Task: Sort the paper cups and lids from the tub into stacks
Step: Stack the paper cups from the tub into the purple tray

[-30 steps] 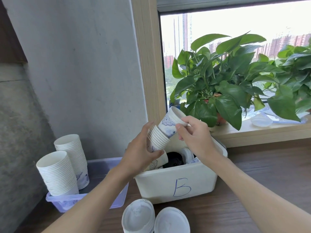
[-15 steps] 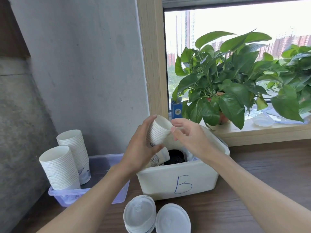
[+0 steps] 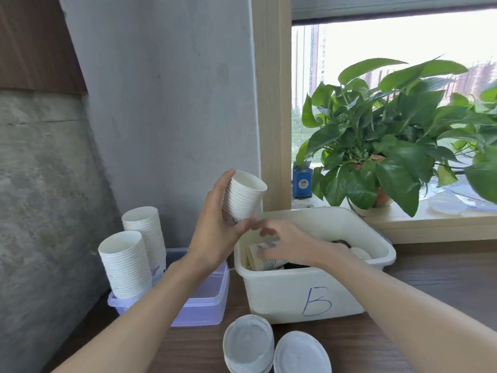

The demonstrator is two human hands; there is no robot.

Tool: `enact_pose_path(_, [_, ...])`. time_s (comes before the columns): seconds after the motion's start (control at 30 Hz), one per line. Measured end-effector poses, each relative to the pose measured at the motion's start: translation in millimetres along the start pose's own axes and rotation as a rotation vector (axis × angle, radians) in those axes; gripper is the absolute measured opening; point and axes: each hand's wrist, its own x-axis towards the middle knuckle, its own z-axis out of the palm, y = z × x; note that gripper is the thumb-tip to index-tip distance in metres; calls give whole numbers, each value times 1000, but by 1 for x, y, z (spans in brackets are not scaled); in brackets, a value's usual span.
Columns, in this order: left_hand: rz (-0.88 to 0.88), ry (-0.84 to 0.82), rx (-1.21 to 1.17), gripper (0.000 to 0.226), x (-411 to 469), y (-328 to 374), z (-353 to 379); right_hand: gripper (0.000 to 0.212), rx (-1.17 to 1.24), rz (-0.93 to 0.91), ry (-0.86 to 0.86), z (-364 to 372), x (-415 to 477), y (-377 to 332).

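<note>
My left hand (image 3: 217, 232) grips a tilted stack of white paper cups (image 3: 243, 196) above the left end of the white tub marked B (image 3: 282, 294). My right hand (image 3: 293, 246) is down inside the tub, its blurred fingers spread over paper cups lying on their sides (image 3: 258, 258); I see no cup held in it. More cups and dark lids lie deeper in the tub, mostly hidden by that hand. Two stacks of white lids (image 3: 247, 343) (image 3: 301, 354) stand on the table in front of the tub.
Left of the tub, a clear plastic tray (image 3: 204, 300) holds two tall cup stacks (image 3: 126, 265) (image 3: 145, 232) against the grey wall. A leafy potted plant (image 3: 376, 146) and a small blue box (image 3: 302, 181) sit on the windowsill behind the tub.
The cup my right hand held was pushed onto my left hand's stack. My right hand then let go and dropped into the tub. The view shifted left.
</note>
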Motion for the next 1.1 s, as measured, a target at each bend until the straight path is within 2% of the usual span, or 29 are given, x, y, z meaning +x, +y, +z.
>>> enact_pose_path(0.1, [2,-24,42,92,-1,-4,-4,68,-42,41,-124,6,9,3])
enact_pose_path(0.2, [-11,-47,48,93,-6,-9,-6,78,-90,74,-170,8,13,9])
enact_pose_path(0.37, [-23,-33,50,91,-10,-12,-8,84,-233,84,-130,8,15,14])
enact_pose_path(0.47, [-29,-41,53,91,-9,-10,-8,79,-203,72,-77,7,16,15])
enact_pose_path(0.57, [-38,-38,46,91,-9,-10,-8,71,-116,46,42,8,17,16])
enact_pose_path(0.67, [-42,-38,48,91,-10,-10,-9,50,25,20,269,3,15,10])
enact_pose_path(0.77, [-55,-52,82,93,-7,-8,-8,29,332,4,550,-13,10,1])
enact_pose_path(0.9, [-40,-89,193,92,-4,-1,-7,25,606,-65,838,-38,-1,-19])
enact_pose_path(1.0, [-23,-127,297,93,-4,5,-4,24,669,-161,910,-54,-8,-39])
enact_pose_path(1.1, [17,-142,356,94,-3,11,1,25,696,-205,876,-57,-12,-54])
